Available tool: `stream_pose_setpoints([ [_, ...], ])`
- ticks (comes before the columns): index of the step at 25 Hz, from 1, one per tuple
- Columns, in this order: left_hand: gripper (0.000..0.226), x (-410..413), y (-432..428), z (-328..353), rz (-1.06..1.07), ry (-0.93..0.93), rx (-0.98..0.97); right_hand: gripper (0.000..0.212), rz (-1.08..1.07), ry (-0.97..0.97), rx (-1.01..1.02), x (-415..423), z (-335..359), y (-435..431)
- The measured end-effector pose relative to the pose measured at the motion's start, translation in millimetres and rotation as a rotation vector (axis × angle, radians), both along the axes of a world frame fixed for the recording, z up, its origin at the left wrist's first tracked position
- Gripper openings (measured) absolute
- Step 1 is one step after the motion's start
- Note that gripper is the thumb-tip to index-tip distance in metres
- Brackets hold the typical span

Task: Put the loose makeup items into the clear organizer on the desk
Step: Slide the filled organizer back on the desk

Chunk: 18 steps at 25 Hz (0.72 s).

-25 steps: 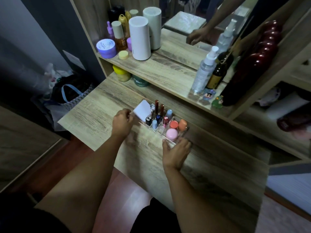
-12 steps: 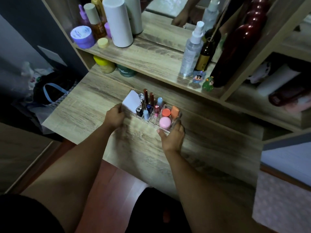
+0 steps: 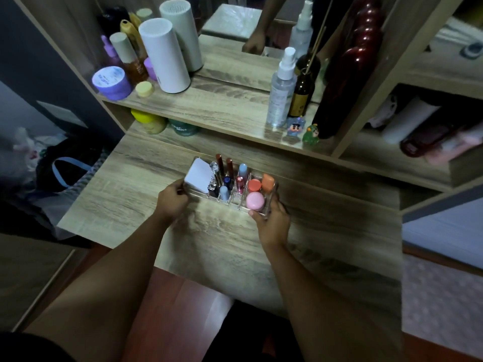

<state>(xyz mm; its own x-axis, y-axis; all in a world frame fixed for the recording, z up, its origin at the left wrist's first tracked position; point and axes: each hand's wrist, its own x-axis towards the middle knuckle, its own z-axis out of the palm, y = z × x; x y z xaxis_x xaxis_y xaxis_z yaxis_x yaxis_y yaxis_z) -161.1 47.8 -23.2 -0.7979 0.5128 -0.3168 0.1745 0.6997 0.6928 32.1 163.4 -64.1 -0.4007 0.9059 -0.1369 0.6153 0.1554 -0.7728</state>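
I keep both hands' fingers [image 3: 183, 184] pinching the clear organizer [image 3: 257, 210] ends, left hand [image 3: 171, 201] and right hand [image 3: 271, 223] level, sliding gently across the tabletop [image 3: 125, 194].

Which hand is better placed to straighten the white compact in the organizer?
Left. The left hand grips the organizer end right beside the white compact; the right hand holds the far end, by the pink jar.
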Motion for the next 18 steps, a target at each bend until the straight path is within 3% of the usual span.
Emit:
stream_pose_setpoints([
  [8,0.042,31,2,4,-0.048,-0.095,0.025,0.083,0.041,-0.050,0.050,42,-5,12],
  [13,0.054,62,16,6,-0.069,-0.093,0.020,0.071,0.006,0.064,-0.119,79,-9,19],
  [18,0.052,93,32,4,-0.116,-0.054,0.024,0.076,0.039,0.064,-0.133,116,-8,37],
])
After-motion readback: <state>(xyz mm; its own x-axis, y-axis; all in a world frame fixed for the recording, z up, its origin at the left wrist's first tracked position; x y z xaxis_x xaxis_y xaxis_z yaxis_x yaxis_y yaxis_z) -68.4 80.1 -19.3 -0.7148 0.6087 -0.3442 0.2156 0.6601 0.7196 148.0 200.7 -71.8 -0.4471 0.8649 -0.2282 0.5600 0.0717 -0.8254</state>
